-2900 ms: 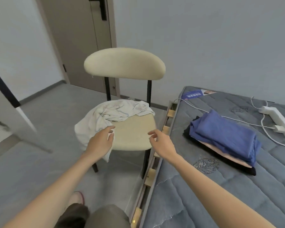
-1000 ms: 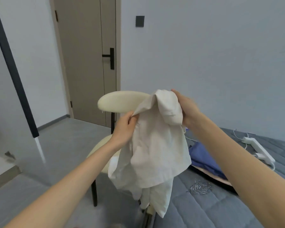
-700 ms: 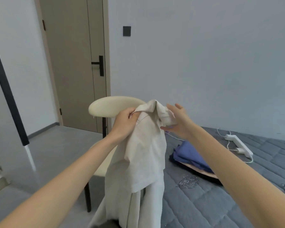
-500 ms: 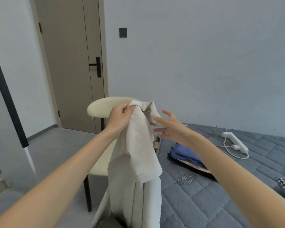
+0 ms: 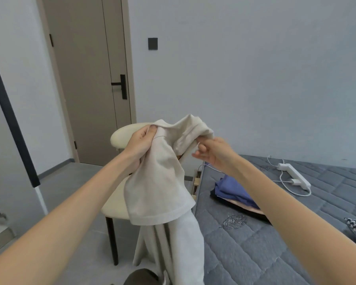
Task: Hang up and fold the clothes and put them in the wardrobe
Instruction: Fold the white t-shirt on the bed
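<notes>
Cream shirt hangs crumpled (sleeve dangling).

Item 1: cream short-sleeved garment, hanging in the air by its top edge. The left hand is gripping one side and the right hand is pinching the other. One hemmed sleeve is spreading flat towards the front, while the body is drooping below it in long limp folds (its lower end is running out of view).

Item 2: folded pile, lying on the bed, blue on top, with pink and black edges showing beneath.
</notes>
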{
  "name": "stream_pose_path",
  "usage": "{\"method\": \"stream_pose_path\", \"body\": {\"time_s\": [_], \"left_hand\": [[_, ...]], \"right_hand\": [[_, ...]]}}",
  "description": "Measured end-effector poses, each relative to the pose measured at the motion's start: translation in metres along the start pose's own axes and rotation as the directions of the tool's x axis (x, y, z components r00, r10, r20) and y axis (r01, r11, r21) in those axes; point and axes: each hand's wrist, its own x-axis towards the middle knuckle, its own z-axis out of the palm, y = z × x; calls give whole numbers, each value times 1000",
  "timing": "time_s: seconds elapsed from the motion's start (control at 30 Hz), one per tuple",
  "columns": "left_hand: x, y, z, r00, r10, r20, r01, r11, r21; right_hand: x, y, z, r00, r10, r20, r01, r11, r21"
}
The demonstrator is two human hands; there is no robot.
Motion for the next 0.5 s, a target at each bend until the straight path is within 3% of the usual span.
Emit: {"method": "stream_pose_path", "body": {"time_s": [0.1, 0.2, 0.33, 0.43, 0.5], "left_hand": [[-2, 3, -4, 993, -118, -5, 118, 992, -44], [-3, 1, -12, 985, -170, -1, 170, 983, 73], [0, -9, -10, 996, -73, -44, 81, 975, 208], [4, -12, -8, 996, 43, -73, -6, 894, 447], [4, -5, -2, 999, 38, -2, -34, 908, 417]], "right_hand": [[0, -16, 0, 977, -114, -182, 139, 981, 134], [-2, -31, -2, 930, -217, -298, 260, 959, 111], [-9, -51, 14, 923, -309, -231, 284, 949, -136], [-12, -66, 33, 897, -418, -147, 362, 883, -300], [-11, -75, 46, 875, -472, -112, 398, 831, -388]]}}
